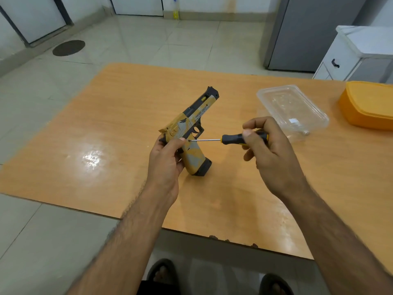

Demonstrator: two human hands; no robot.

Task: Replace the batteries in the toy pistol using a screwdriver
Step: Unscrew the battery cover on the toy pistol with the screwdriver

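The right hand (269, 150) is closed round the black-and-yellow handle of a small screwdriver (244, 138), thumb and fingers curled on the grip. Its thin metal shaft runs leftward, roughly level, and the tip meets the side of the yellow-and-grey plastic toy pistol (192, 133) at the top of the grip, just behind the trigger guard.

The left hand (167, 160) grips the pistol from behind at the back of the grip, thumb lying beside the tip. The pistol is upright, muzzle pointing away, its black base plate resting on or just above the orange wood-grain table (119, 116); contact cannot be confirmed.

Assessment: the step in hand is work on a screw at the battery cover. Whether the screw is being loosened or tightened cannot be determined, and no cover has come away. The next move calls for the tip to be seated squarely in the screw head, steady inward pressure, and the left hand bracing the pistol against the twist.

Nearby, to the right: a clear plastic tray (292, 109) holding a few small pale items, too small to identify, and beyond it a yellow lidded box (368, 104). Neither obstructs the work. No loose batteries are visible.
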